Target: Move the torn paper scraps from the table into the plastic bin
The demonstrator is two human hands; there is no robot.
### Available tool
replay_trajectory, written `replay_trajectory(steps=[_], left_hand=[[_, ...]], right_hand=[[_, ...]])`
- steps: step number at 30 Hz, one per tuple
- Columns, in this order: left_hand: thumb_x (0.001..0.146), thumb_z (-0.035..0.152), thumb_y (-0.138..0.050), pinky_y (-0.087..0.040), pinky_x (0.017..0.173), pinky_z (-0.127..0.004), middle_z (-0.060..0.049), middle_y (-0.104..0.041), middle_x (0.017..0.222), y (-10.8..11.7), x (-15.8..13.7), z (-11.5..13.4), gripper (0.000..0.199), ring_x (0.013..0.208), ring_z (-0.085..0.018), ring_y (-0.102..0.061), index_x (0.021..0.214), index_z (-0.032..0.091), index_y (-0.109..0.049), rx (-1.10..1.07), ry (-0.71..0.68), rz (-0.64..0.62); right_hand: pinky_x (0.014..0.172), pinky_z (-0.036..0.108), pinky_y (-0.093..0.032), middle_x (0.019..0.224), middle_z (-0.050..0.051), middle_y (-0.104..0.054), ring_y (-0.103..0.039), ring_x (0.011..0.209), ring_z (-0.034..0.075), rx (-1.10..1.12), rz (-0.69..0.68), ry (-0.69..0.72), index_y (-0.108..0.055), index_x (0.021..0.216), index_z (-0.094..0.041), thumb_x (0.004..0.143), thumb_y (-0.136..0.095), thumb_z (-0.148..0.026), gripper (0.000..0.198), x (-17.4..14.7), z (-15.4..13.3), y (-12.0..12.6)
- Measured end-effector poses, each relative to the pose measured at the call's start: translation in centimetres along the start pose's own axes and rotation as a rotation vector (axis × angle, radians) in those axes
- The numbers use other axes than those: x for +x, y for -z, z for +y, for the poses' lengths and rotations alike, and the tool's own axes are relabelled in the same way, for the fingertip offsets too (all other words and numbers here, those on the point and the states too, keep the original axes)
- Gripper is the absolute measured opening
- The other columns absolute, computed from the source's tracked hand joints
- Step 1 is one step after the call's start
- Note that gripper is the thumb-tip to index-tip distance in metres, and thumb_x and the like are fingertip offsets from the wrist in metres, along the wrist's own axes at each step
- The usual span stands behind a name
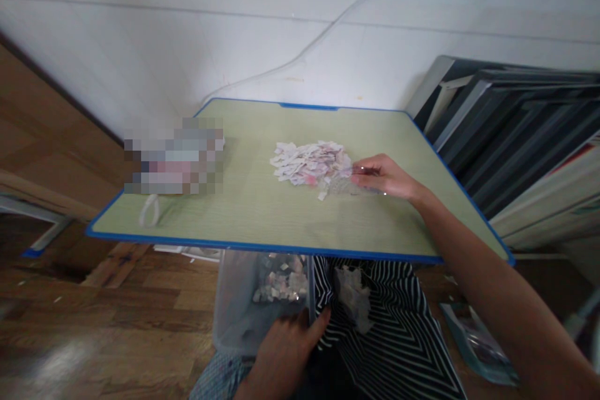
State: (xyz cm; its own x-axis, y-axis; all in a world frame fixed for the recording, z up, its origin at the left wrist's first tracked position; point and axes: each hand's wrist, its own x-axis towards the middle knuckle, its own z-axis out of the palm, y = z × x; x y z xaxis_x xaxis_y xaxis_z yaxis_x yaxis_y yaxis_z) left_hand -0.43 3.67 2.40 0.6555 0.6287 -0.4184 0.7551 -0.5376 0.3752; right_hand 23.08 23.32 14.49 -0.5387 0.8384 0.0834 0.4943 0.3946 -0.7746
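Note:
On the light green tabletop [244, 212] lies a loose heap of small white and pinkish paper-like pieces [309, 161]. My right hand [389, 178] is closed on a clear plastic piece [344, 182] at the heap's right edge. Its exact shape is hard to make out, and some of the scraps show through or beside it. Below the table's front edge, my left hand [285, 350] grips the near rim of a translucent plastic bin [229, 312], thumb side toward my lap. Small pale pieces [284, 284] lie inside the bin.
A blurred-out item [178, 162] and a white loop [150, 211] are at the table's left. More scraps [354, 297] rest on the striped cloth [398, 331] over my lap. Dark panels [515, 112] lean at right; a cardboard box [56, 131] stands left. A packet [482, 344] lies on the floor.

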Motion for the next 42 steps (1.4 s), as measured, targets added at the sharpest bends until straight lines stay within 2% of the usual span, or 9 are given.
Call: replay_trajectory(steps=[4,15,24,28,33,38,42], left_hand=[[0.073,0.002,-0.043,-0.041,0.071,-0.034,-0.011,-0.053,0.107,-0.1,0.0,0.0,0.069,0.087,-0.025,-0.053,0.134,0.024,-0.021,-0.007,-0.011,0.024],[0.07,0.003,-0.045,-0.041,0.07,-0.034,-0.011,-0.053,0.108,-0.3,0.0,-0.1,0.072,0.086,-0.024,-0.053,0.134,0.025,-0.02,-0.014,-0.009,0.023],[0.07,0.001,-0.044,-0.041,0.071,-0.034,-0.01,-0.052,0.108,-0.5,0.0,-0.2,0.073,0.088,-0.024,-0.052,0.134,0.025,-0.019,0.0,-0.01,0.029],[0.071,0.002,-0.043,-0.041,0.07,-0.034,-0.009,-0.053,0.107,-0.6,0.0,-0.2,0.072,0.087,-0.024,-0.052,0.134,0.026,-0.018,0.025,-0.01,0.033],[0.07,0.001,-0.042,-0.041,0.07,-0.035,-0.01,-0.054,0.106,-0.3,0.0,-0.1,0.072,0.087,-0.024,-0.053,0.134,0.025,-0.02,0.02,-0.012,0.028],[0.069,0.002,-0.043,-0.042,0.07,-0.036,-0.011,-0.053,0.107,0.0,0.0,0.0,0.072,0.086,-0.025,-0.054,0.134,0.024,-0.021,0.008,-0.005,0.013],[0.071,0.004,-0.044,-0.042,0.07,-0.035,-0.011,-0.052,0.108,-0.2,0.0,-0.1,0.071,0.088,-0.025,-0.053,0.134,0.025,-0.02,0.003,-0.014,0.036]], right_hand=[[0.043,0.021,-0.02,0.049,-0.005,-0.028,-0.027,0.046,0.005,0.023,0.048,0.021,-0.039,0.052,-0.016,0.074,-0.052,-0.041,0.036,-0.1,-0.2,0.0],[0.041,0.02,-0.02,0.048,-0.005,-0.029,-0.027,0.045,0.005,-0.035,-0.13,-0.012,-0.039,0.053,-0.016,0.075,-0.049,-0.041,0.035,0.0,-0.2,-0.4],[0.045,0.021,-0.021,0.051,-0.005,-0.027,-0.027,0.048,0.006,-0.143,-0.016,0.042,-0.034,0.051,-0.017,0.076,-0.05,-0.035,0.035,-0.2,-0.4,0.4],[0.044,0.02,-0.021,0.051,-0.005,-0.028,-0.028,0.049,0.006,-0.119,-0.079,0.054,-0.035,0.053,-0.016,0.076,-0.05,-0.035,0.034,-0.4,-0.5,0.6],[0.044,0.021,-0.021,0.052,-0.005,-0.028,-0.027,0.049,0.006,-0.087,-0.034,0.052,-0.036,0.053,-0.016,0.077,-0.05,-0.037,0.034,-0.5,-0.8,0.7],[0.044,0.021,-0.022,0.051,-0.005,-0.029,-0.028,0.049,0.006,-0.11,-0.075,0.039,-0.037,0.052,-0.016,0.076,-0.05,-0.04,0.036,-0.4,-0.8,0.7],[0.044,0.021,-0.022,0.05,-0.005,-0.03,-0.028,0.048,0.006,-0.135,-0.039,0.026,-0.037,0.053,-0.016,0.076,-0.051,-0.04,0.036,-0.4,-0.6,0.6]])
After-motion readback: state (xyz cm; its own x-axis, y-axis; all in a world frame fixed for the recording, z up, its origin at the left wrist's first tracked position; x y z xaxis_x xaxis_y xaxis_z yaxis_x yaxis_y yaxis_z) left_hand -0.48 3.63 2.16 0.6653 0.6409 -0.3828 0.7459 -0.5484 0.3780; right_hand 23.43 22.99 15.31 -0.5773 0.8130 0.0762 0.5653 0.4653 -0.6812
